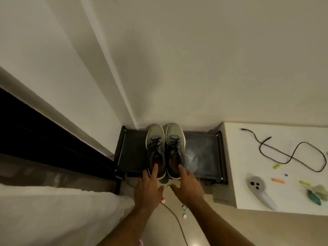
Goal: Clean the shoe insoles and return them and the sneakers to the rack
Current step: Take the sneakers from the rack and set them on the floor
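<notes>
sneakers (165,150) on rack (200,153), fingertips at heels

Black rack (132,153) carries two sneakers (165,150) side by side, toes toward wall.

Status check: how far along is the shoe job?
Near the end, it seems. Done: both sneakers sit side by side on the rack, toes to the wall. In hand: left hand and right hand reach to the heels, fingers straight at the collars. Left: letting go. Whether the insoles are cleaned or back inside cannot be told; the openings are dark.
</notes>
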